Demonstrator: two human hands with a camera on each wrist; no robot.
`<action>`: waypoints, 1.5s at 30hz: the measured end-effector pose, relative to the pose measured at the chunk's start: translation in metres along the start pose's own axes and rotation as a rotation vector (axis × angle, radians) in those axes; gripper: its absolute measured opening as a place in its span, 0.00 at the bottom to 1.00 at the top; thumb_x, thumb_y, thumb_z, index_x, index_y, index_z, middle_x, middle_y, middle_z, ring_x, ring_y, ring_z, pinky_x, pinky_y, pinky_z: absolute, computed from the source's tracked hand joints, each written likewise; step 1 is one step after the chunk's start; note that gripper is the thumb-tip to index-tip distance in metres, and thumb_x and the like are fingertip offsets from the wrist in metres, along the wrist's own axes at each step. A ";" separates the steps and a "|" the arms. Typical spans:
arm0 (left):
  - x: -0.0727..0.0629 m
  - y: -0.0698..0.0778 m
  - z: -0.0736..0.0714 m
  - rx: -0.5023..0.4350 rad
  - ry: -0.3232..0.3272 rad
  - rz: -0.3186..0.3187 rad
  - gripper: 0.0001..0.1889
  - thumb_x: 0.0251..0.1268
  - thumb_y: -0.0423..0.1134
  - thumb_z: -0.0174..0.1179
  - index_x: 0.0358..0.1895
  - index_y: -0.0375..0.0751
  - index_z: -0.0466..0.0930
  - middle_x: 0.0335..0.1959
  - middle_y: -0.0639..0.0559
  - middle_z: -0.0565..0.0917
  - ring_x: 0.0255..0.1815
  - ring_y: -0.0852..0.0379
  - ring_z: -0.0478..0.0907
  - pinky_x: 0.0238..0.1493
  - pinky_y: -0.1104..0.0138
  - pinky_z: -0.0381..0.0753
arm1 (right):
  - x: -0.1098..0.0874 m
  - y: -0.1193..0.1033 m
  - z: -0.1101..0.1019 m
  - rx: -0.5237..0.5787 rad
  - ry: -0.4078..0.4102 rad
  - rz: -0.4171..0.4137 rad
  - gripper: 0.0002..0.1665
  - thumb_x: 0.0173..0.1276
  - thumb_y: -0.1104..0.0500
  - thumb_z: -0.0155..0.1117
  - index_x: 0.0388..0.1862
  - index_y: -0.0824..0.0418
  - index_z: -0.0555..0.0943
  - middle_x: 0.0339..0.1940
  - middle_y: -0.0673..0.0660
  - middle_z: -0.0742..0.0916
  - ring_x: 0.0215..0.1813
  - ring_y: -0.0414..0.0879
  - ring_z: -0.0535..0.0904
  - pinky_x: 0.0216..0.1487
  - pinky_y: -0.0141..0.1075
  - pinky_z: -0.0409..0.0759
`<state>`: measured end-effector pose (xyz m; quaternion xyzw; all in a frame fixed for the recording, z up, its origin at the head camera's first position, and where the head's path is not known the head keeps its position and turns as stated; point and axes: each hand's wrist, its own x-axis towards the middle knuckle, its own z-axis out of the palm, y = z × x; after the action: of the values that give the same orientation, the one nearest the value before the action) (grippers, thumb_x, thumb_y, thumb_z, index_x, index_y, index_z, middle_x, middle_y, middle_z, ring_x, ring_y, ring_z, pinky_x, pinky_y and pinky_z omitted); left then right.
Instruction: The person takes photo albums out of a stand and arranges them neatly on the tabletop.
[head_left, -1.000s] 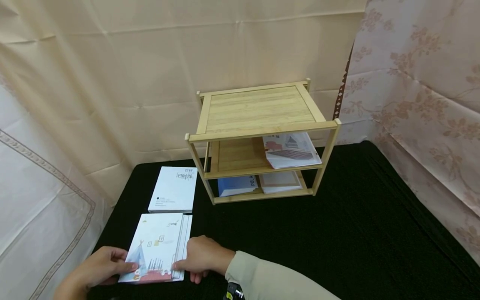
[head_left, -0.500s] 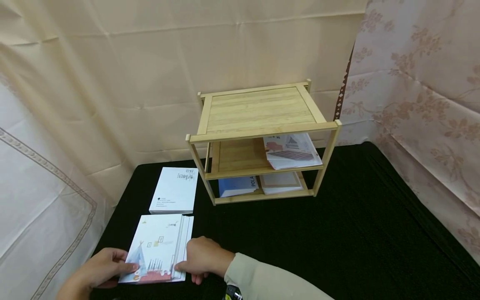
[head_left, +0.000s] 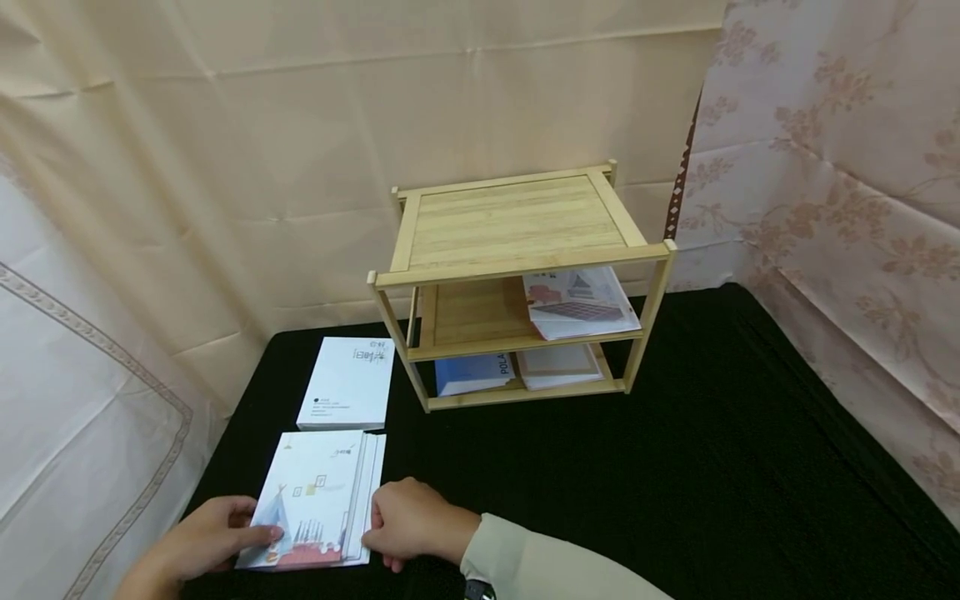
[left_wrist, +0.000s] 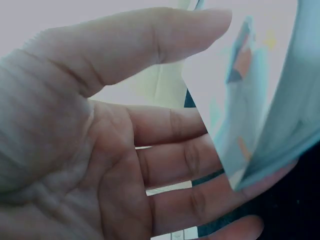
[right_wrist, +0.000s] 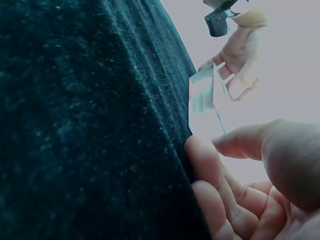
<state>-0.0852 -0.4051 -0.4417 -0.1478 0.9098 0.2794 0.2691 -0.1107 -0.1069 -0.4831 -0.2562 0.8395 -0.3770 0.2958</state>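
Observation:
A stack of thin, pale-covered notebooks (head_left: 307, 500) lies at the front left, the top cover showing a blue tent and a pink strip. Several white edges fan out on its right side. My left hand (head_left: 206, 537) grips the stack's left front corner, thumb on the cover and fingers beneath; the left wrist view shows this corner (left_wrist: 245, 100) slightly raised between them. My right hand (head_left: 420, 521) has curled fingers and pinches the stack's right edge near the front with thumb and forefinger, as the right wrist view (right_wrist: 235, 175) also shows.
A white book (head_left: 347, 379) lies just behind the stack. To the right stands a wooden shelf (head_left: 517, 221); its middle level bears notebooks (head_left: 581, 304), its bottom level a blue book (head_left: 472, 373) and a white one (head_left: 558, 367). Black cloth (head_left: 675, 492) covers the table; curtains surround it.
My right thumb has slid rightwards off the top notebook's cover to the stack's outer right edge. The left hand and the stack stay almost in place.

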 end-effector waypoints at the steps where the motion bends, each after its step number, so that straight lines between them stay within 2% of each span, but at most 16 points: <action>1: 0.000 0.002 0.000 0.019 0.005 0.005 0.39 0.62 0.58 0.72 0.59 0.23 0.76 0.43 0.47 0.87 0.41 0.54 0.81 0.39 0.52 0.87 | -0.001 0.001 -0.001 0.008 -0.001 -0.021 0.16 0.71 0.55 0.69 0.22 0.49 0.77 0.13 0.44 0.84 0.14 0.37 0.81 0.21 0.29 0.78; 8: -0.003 0.016 0.000 0.119 0.071 0.031 0.49 0.57 0.64 0.72 0.62 0.18 0.71 0.43 0.44 0.87 0.43 0.51 0.83 0.44 0.49 0.86 | -0.008 0.009 -0.008 0.100 -0.024 -0.135 0.11 0.71 0.60 0.67 0.29 0.49 0.78 0.16 0.44 0.84 0.15 0.37 0.81 0.20 0.28 0.80; 12: -0.007 0.030 -0.002 0.179 0.124 0.031 0.58 0.53 0.69 0.72 0.66 0.16 0.66 0.47 0.32 0.85 0.45 0.45 0.83 0.47 0.45 0.84 | -0.011 0.013 -0.016 0.120 -0.020 -0.175 0.09 0.72 0.59 0.66 0.31 0.49 0.79 0.17 0.43 0.85 0.16 0.37 0.81 0.20 0.30 0.80; 16: -0.014 0.049 -0.001 0.229 0.186 0.039 0.61 0.53 0.71 0.70 0.69 0.16 0.61 0.58 0.19 0.76 0.55 0.29 0.79 0.54 0.37 0.79 | -0.017 0.013 -0.027 0.124 -0.027 -0.183 0.08 0.73 0.58 0.67 0.33 0.49 0.80 0.18 0.43 0.86 0.17 0.38 0.82 0.21 0.31 0.79; 20: -0.019 0.073 0.004 0.210 0.265 0.085 0.58 0.56 0.68 0.70 0.73 0.20 0.60 0.68 0.15 0.63 0.65 0.21 0.67 0.63 0.30 0.70 | -0.026 0.013 -0.042 0.105 -0.018 -0.209 0.06 0.74 0.57 0.67 0.35 0.49 0.80 0.20 0.43 0.86 0.19 0.37 0.82 0.23 0.30 0.80; 26: -0.030 0.107 0.017 0.164 0.361 0.212 0.45 0.63 0.55 0.71 0.73 0.26 0.65 0.74 0.19 0.56 0.69 0.22 0.62 0.68 0.28 0.64 | -0.043 0.011 -0.064 -0.003 0.042 -0.278 0.02 0.74 0.55 0.66 0.39 0.49 0.83 0.21 0.39 0.84 0.21 0.32 0.80 0.28 0.27 0.80; 33: -0.038 0.142 0.027 0.106 0.420 0.338 0.37 0.67 0.50 0.68 0.73 0.34 0.68 0.77 0.24 0.57 0.75 0.23 0.58 0.69 0.29 0.62 | -0.065 0.012 -0.091 -0.098 0.140 -0.311 0.02 0.74 0.52 0.67 0.42 0.47 0.84 0.27 0.35 0.84 0.27 0.29 0.79 0.33 0.25 0.79; 40: -0.046 0.177 0.035 0.007 0.482 0.491 0.32 0.70 0.46 0.65 0.73 0.39 0.69 0.80 0.31 0.58 0.77 0.27 0.59 0.70 0.30 0.63 | -0.091 0.019 -0.122 -0.075 0.214 -0.310 0.05 0.73 0.50 0.68 0.44 0.46 0.84 0.30 0.36 0.85 0.26 0.31 0.80 0.31 0.29 0.81; 45: -0.054 0.199 0.040 -0.051 0.508 0.575 0.31 0.72 0.46 0.64 0.74 0.42 0.69 0.81 0.36 0.58 0.79 0.30 0.57 0.71 0.30 0.61 | -0.112 0.019 -0.140 -0.067 0.274 -0.297 0.06 0.72 0.49 0.69 0.45 0.45 0.84 0.33 0.37 0.86 0.32 0.34 0.83 0.35 0.30 0.83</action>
<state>-0.1090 -0.2163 -0.3535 0.0422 0.9446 0.3203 -0.0579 -0.1335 0.0442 -0.3883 -0.3331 0.8369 -0.4197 0.1116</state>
